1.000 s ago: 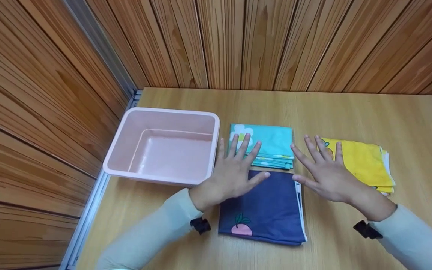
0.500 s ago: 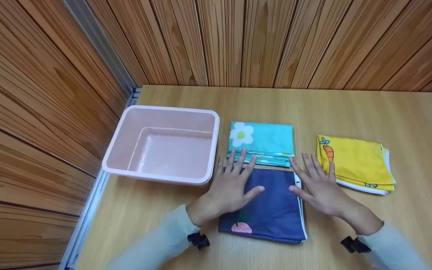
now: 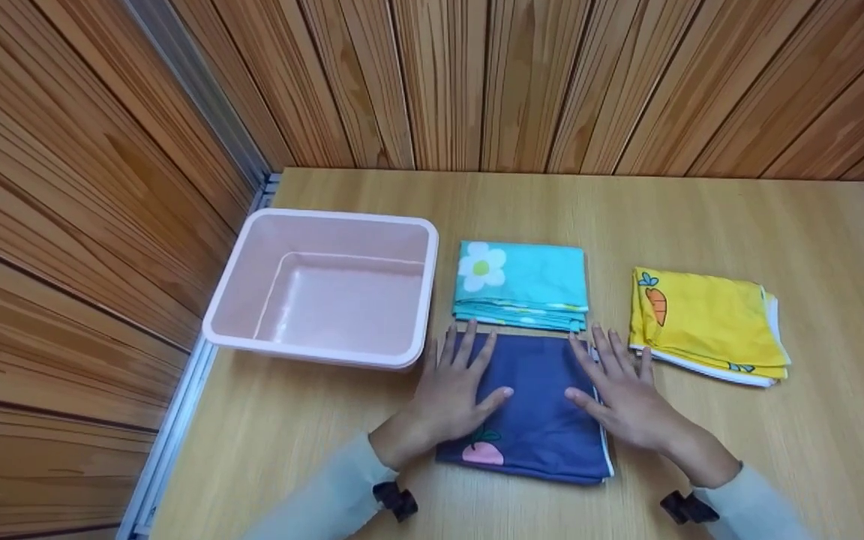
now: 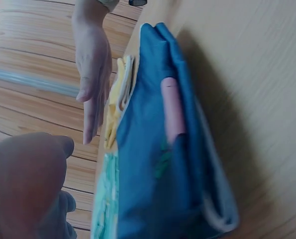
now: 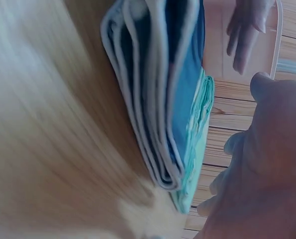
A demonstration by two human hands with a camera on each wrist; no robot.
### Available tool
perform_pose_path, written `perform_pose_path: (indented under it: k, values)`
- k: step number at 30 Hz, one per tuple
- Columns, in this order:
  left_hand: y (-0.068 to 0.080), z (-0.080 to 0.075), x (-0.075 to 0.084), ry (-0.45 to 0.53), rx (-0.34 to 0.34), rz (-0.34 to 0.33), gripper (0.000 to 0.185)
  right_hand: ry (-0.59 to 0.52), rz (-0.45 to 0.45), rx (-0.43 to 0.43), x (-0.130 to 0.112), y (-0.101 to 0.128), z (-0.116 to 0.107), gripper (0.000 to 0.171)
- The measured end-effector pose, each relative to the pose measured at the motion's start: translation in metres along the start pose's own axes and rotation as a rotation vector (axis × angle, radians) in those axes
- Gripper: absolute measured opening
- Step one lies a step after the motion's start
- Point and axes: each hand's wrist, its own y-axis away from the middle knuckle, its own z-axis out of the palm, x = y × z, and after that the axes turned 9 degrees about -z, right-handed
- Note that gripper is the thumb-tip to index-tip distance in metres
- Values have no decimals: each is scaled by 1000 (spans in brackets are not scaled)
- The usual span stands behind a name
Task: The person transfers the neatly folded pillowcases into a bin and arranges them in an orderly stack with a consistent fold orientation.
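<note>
A navy folded cloth point(image 3: 537, 405) with a pink fruit print lies on the table in front of the person. Over its left side hovers my left hand point(image 3: 451, 397), palm down with fingers spread. My right hand point(image 3: 627, 401) is spread the same way above the cloth's right edge. Both wrist views show a gap between the hands and the cloth; its stacked layers point(image 5: 157, 99) show edge-on in the right wrist view. Just behind it lies a turquoise folded cloth point(image 3: 526, 277) with a white flower. A yellow folded cloth point(image 3: 709, 322) with carrot prints sits to the right.
A pale pink plastic basin point(image 3: 421, 300) stands left of the cloths, with nothing visible inside. Wood-panelled walls point(image 3: 447, 82) rise behind and to the left of the wooden table point(image 3: 702, 217). A metal rail point(image 3: 177, 420) runs along the table's left edge.
Both hands have drawn back toward the person, from over the turquoise and yellow cloths to over the navy one, and the right hand has also shifted left. The cloths and basin stay put.
</note>
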Motion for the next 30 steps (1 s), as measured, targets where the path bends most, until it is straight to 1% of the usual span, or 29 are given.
perform_pose_path:
  k: [4,7,14,20,25,30]
  values:
    - [2,13,-5,54,-13,-28,81,-37,22,8,2,1,9,74]
    - [3,21,-9,87,-19,-47,81,-44,46,9,3,1,16,74]
    - [5,34,-11,135,-3,-39,81,-64,70,20,6,4,34,77]
    - [4,40,-13,97,-3,-41,82,-52,67,52,7,4,41,79]
    - [1,44,-14,50,8,-40,84,-22,70,52,8,3,43,87]
    - [1,45,-14,76,10,-43,85,-18,77,50,8,2,44,89]
